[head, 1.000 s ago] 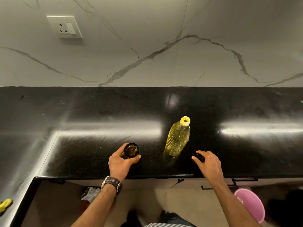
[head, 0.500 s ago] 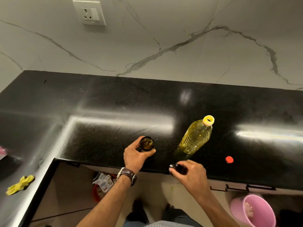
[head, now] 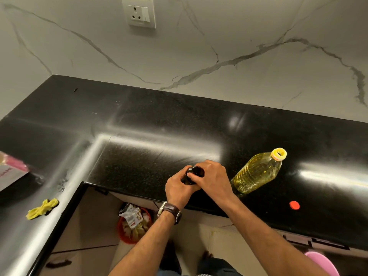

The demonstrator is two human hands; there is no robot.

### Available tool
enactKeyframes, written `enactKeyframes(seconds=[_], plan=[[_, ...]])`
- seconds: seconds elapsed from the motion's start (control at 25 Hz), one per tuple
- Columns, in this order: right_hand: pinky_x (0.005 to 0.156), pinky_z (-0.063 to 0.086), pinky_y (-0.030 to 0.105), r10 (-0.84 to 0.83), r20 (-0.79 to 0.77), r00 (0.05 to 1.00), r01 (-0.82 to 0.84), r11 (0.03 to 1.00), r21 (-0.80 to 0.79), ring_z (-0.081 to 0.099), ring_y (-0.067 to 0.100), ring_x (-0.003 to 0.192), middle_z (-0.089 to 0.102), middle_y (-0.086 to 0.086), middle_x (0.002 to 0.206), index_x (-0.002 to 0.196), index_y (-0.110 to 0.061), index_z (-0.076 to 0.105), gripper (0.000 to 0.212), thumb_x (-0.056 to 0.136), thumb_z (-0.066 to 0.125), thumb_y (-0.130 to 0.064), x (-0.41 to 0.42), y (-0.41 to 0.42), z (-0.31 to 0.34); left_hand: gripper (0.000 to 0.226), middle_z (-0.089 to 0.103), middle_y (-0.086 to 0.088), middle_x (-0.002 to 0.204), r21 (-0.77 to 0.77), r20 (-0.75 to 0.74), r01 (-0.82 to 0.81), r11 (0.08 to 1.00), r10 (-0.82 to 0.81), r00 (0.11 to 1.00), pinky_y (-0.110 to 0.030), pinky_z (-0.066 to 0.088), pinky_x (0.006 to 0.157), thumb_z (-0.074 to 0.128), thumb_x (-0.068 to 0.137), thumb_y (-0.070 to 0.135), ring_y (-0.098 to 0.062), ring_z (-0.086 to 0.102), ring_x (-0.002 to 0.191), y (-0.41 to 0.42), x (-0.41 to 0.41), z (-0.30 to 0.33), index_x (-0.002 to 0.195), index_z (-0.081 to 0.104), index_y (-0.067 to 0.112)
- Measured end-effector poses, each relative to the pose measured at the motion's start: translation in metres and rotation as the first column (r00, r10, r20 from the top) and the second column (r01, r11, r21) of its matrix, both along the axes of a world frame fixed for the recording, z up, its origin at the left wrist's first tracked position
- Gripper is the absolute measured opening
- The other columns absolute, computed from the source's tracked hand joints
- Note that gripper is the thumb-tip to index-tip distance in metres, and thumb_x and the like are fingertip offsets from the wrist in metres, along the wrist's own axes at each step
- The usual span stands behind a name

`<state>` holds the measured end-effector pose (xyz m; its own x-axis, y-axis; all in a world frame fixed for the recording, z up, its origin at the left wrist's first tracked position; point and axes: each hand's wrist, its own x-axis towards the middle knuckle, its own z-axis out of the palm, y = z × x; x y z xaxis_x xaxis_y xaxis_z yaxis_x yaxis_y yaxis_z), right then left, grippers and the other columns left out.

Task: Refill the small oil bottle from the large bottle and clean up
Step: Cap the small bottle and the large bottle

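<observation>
Black polished stone forms the L-shaped countertop (head: pixel 151 124), and it is backed by a pale wall veined in grey, on which a white socket plate (head: pixel 138 12) is mounted. Near the front edge of the counter the small oil bottle (head: pixel 190 175), dark and mostly hidden, is held upright between both hands. The left hand (head: pixel 177 190) is wrapped around its body from the near side, with a brown-strapped watch (head: pixel 170 211) worn on that wrist. The right hand (head: pixel 212 179) is laid over the top of the bottle, its fingers curled down around the neck where a dark cap seems to be gripped; the cap itself cannot be made out clearly.

Just to the right of the hands the large bottle (head: pixel 256 172) is seen standing on the counter, clear plastic with yellow oil inside, and its yellow mouth is left uncovered. A small red cap (head: pixel 294 205) is found lying on the stone nearer the front edge, to the right of the large bottle and apart from it.

On the left wing of the counter a crumpled yellow cloth (head: pixel 42 208) is spread, and a pink-and-white packet (head: pixel 10 172) is cut by the frame's edge. Below the counter, a red bin (head: pixel 133 223) filled with wrappers is visible on the floor, and a pink bucket (head: pixel 323 263) is partly shown at the lower right.
</observation>
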<state>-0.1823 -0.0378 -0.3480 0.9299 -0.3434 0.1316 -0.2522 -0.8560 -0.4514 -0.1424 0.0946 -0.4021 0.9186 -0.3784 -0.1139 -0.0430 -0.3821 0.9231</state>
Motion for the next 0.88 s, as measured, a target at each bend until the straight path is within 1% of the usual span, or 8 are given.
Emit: enactKeyframes(seconds=[0.2,0.32,0.44,0.52,0.6,0.68,0.76,0.88], plan=[[0.075,0.054,0.024,-0.023,-0.05,0.998,0.022,0.999,-0.027,0.069,0.013,0.087,0.074,-0.002,0.096,0.104,-0.022,0.078,0.035,0.087,0.074,-0.052,0.004,0.002,0.002,0.051,0.075,0.026,0.096,0.01,0.002,0.002,1.0,-0.002,1.0,-0.035,0.061,0.083,0.086,0.066,0.035,0.004,0.071,0.092,0.001,0.001,-0.005,0.113,0.071,0.049],[0.081,0.057,0.026,-0.045,-0.028,0.999,0.046,0.998,0.031,0.069,0.013,0.093,0.072,-0.002,0.105,0.116,-0.021,0.073,0.045,0.085,0.076,-0.054,-0.005,0.005,-0.002,0.051,0.075,0.026,0.102,0.044,0.019,0.005,0.999,-0.006,1.0,-0.035,0.06,0.085,0.079,0.067,0.042,0.003,0.07,0.095,0.0,-0.001,-0.007,0.117,0.069,0.051],[0.081,0.054,0.024,-0.097,0.006,0.995,0.096,0.988,0.12,0.065,0.009,0.091,0.067,-0.006,0.105,0.128,-0.022,0.066,0.061,0.079,0.081,-0.056,-0.023,0.002,-0.009,0.087,0.058,0.017,0.145,0.092,0.025,-0.029,0.995,0.027,0.999,-0.031,0.054,0.101,0.075,0.066,0.053,-0.003,0.059,0.127,0.001,-0.007,-0.015,0.147,0.049,0.042],[0.075,0.053,0.022,-0.133,-0.012,0.991,0.133,0.974,0.184,0.061,0.004,0.078,0.062,-0.011,0.097,0.13,-0.024,0.063,0.062,0.079,0.08,-0.056,-0.046,-0.002,-0.015,0.109,0.039,0.009,0.159,0.114,0.041,-0.096,0.989,0.092,0.995,-0.032,0.052,0.102,0.081,0.063,0.061,-0.009,0.049,0.137,0.005,-0.016,-0.022,0.157,0.035,0.028],[0.069,0.054,0.023,-0.165,-0.054,0.985,0.173,0.953,0.248,0.059,0.004,0.067,0.06,-0.014,0.09,0.123,-0.027,0.067,0.054,0.08,0.078,-0.057,-0.08,-0.007,-0.027,0.1,0.044,0.004,0.145,0.093,0.084,-0.165,0.982,0.158,0.984,-0.028,0.055,0.091,0.088,0.064,0.061,-0.009,0.054,0.125,0.012,-0.035,-0.026,0.145,0.046,0.021],[0.066,0.056,0.023,-0.244,-0.099,0.965,0.262,0.927,0.27,0.061,0.004,0.065,0.063,-0.014,0.084,0.111,-0.028,0.073,0.042,0.08,0.08,-0.056,-0.124,-0.019,-0.042,0.07,0.052,0.006,0.124,0.073,0.128,-0.199,0.977,0.189,0.974,-0.027,0.058,0.078,0.09,0.069,0.051,-0.006,0.061,0.106,0.019,-0.063,-0.032,0.125,0.054,0.029],[0.065,0.057,0.024,-0.372,-0.14,0.918,0.396,0.888,0.235,0.062,0.003,0.067,0.064,-0.014,0.086,0.105,-0.026,0.076,0.033,0.081,0.082,-0.049,-0.166,-0.046,-0.058,0.055,0.058,0.008,0.112,0.099,0.132,-0.134,0.986,0.12,0.984,-0.028,0.059,0.068,0.091,0.072,0.045,-0.003,0.065,0.093,0.02,-0.091,-0.038,0.11,0.052,0.042],[0.072,0.059,0.035,-0.566,-0.135,0.813,0.578,0.812,0.074,0.067,0.015,0.082,0.065,0.0,0.103,0.113,-0.018,0.073,0.037,0.083,0.083,-0.035,-0.206,-0.108,-0.07,0.053,0.06,0.012,0.111,0.113,0.074,0.016,0.993,-0.025,0.997,-0.026,0.06,0.063,0.092,0.071,0.041,-0.001,0.065,0.095,0.009,-0.119,-0.046,0.107,0.054,0.045]])
